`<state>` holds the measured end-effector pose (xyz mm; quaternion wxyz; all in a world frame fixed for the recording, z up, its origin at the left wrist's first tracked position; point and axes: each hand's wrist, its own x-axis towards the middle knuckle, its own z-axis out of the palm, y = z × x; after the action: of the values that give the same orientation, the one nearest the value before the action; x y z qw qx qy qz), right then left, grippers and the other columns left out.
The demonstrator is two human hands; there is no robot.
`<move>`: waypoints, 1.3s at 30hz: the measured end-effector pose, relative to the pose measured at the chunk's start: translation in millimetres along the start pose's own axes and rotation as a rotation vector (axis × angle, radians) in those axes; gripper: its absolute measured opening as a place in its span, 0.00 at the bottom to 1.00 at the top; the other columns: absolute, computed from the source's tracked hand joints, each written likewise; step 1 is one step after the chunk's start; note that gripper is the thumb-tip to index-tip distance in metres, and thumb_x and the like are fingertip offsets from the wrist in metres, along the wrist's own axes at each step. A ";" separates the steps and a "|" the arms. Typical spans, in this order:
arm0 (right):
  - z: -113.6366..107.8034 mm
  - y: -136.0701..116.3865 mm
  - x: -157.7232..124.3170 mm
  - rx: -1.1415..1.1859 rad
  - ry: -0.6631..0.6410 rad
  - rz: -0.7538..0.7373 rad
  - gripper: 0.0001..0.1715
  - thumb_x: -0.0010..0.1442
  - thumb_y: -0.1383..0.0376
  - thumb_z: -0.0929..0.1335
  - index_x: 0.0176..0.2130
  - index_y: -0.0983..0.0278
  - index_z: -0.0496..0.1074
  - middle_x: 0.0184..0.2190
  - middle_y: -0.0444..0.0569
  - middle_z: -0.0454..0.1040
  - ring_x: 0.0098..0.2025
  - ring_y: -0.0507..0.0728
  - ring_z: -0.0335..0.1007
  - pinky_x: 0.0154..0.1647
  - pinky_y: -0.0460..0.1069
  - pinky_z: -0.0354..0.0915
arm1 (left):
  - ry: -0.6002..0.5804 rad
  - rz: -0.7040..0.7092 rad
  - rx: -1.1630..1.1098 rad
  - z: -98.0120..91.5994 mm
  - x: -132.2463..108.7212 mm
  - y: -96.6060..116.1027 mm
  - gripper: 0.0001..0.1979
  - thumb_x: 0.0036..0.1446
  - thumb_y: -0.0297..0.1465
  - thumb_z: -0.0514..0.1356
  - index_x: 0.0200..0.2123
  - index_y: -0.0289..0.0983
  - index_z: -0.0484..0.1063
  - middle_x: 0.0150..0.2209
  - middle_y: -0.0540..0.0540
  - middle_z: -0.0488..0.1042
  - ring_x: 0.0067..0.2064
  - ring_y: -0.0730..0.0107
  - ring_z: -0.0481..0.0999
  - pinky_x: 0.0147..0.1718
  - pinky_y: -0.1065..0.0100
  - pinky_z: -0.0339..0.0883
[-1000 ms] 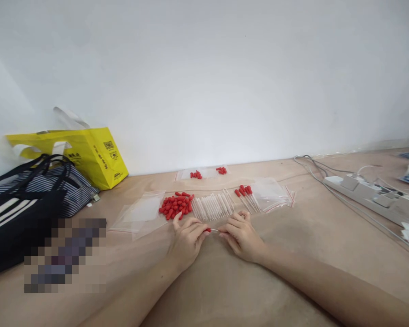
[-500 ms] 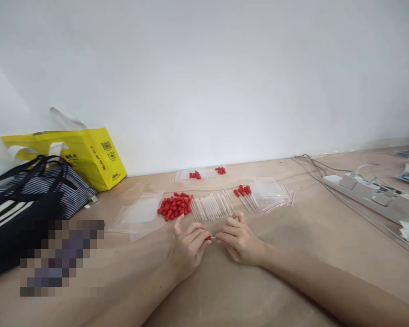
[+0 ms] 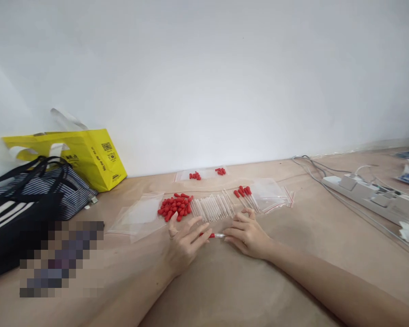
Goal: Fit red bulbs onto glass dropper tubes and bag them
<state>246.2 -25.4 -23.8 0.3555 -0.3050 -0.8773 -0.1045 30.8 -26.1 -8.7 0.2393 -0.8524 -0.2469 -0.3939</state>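
My right hand [image 3: 247, 234] is closed in a pinch on the clear tube of a glass dropper [image 3: 219, 235], which lies level and points left. A red rubber bulb sits on the tube's left end. My left hand [image 3: 187, 238] is beside that bulb with its fingers spread, partly covering it; whether a fingertip still touches it is hard to see. Just beyond my hands lie a pile of loose red bulbs [image 3: 176, 206] and a row of bare glass tubes [image 3: 213, 206]. To their right are several droppers with red bulbs [image 3: 243, 191].
Clear zip bags [image 3: 141, 213] lie left of the pile, and another bag [image 3: 269, 193] lies right. A further bag [image 3: 207, 173] with red bulbs is near the wall. A yellow bag [image 3: 98, 159] and a dark bag [image 3: 20, 209] stand left; a power strip [image 3: 378, 195] with cables is right.
My left fingers have loosened and spread away from the red bulb, so more of it shows. My right hand has shifted slightly right with the dropper.
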 end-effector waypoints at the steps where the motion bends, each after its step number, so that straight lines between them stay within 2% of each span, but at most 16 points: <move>1: -0.7 -0.5 -0.7 -0.005 0.003 0.006 0.08 0.58 0.65 0.62 0.32 0.62 0.70 0.21 0.43 0.69 0.31 0.52 0.57 0.44 0.53 0.43 | -0.001 0.013 0.009 0.5 0.0 -0.5 0.07 0.57 0.29 0.54 0.37 0.42 0.71 0.37 0.54 0.77 0.43 0.65 0.73 0.55 0.44 0.29; 5: -0.3 -5.7 0.5 0.003 0.018 0.005 0.10 0.58 0.66 0.60 0.30 0.64 0.69 0.21 0.43 0.67 0.30 0.51 0.57 0.43 0.53 0.44 | -0.014 -0.010 -0.028 3.5 0.5 -0.3 0.07 0.57 0.30 0.54 0.37 0.42 0.71 0.38 0.53 0.77 0.44 0.64 0.72 0.55 0.43 0.28; 12: 4.2 -11.7 1.8 0.012 0.028 -0.002 0.11 0.58 0.68 0.59 0.29 0.65 0.67 0.22 0.44 0.64 0.30 0.51 0.54 0.39 0.51 0.45 | -0.022 -0.086 -0.144 1.3 2.9 9.0 0.07 0.57 0.28 0.53 0.29 0.39 0.70 0.27 0.56 0.77 0.37 0.70 0.74 0.55 0.46 0.26; 21: 8.8 -15.4 3.7 0.071 0.018 -0.003 0.12 0.58 0.68 0.58 0.27 0.66 0.66 0.21 0.45 0.64 0.29 0.52 0.53 0.35 0.50 0.45 | -0.095 -0.104 -0.218 0.8 1.0 11.7 0.08 0.57 0.28 0.51 0.29 0.38 0.68 0.26 0.53 0.76 0.36 0.70 0.74 0.55 0.47 0.26; 27: 7.9 -13.6 7.6 0.063 0.016 0.017 0.13 0.60 0.67 0.58 0.28 0.66 0.68 0.22 0.44 0.66 0.30 0.51 0.54 0.38 0.51 0.45 | -0.141 -0.178 -0.220 -0.7 4.9 8.3 0.09 0.58 0.30 0.50 0.29 0.39 0.68 0.25 0.54 0.75 0.36 0.69 0.73 0.54 0.47 0.26; 32: 2.5 -7.9 8.4 0.006 0.032 0.027 0.10 0.59 0.62 0.62 0.32 0.62 0.70 0.25 0.44 0.69 0.31 0.51 0.57 0.41 0.52 0.44 | -0.228 -0.223 -0.198 -3.7 6.8 2.5 0.07 0.56 0.30 0.52 0.27 0.39 0.68 0.25 0.55 0.74 0.38 0.67 0.71 0.54 0.48 0.27; 36: 1.2 -8.6 6.4 -0.066 0.004 -0.017 0.09 0.58 0.63 0.62 0.32 0.62 0.71 0.23 0.43 0.68 0.31 0.51 0.57 0.38 0.51 0.44 | -0.205 -0.220 -0.206 1.4 1.1 2.3 0.12 0.58 0.31 0.48 0.25 0.39 0.67 0.23 0.54 0.73 0.37 0.67 0.71 0.53 0.48 0.29; 39: 4.0 -11.0 5.0 -0.086 0.002 -0.036 0.09 0.58 0.65 0.62 0.32 0.63 0.71 0.22 0.44 0.68 0.30 0.51 0.56 0.37 0.51 0.44 | -0.233 -0.215 -0.208 3.6 -2.9 2.5 0.12 0.59 0.32 0.47 0.28 0.40 0.68 0.28 0.52 0.75 0.40 0.66 0.70 0.54 0.48 0.28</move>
<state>234.4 -30.2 -22.9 0.3409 -0.3039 -0.8771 -0.1490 32.6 -26.6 -13.7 0.0764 -0.8811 -0.3204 -0.3392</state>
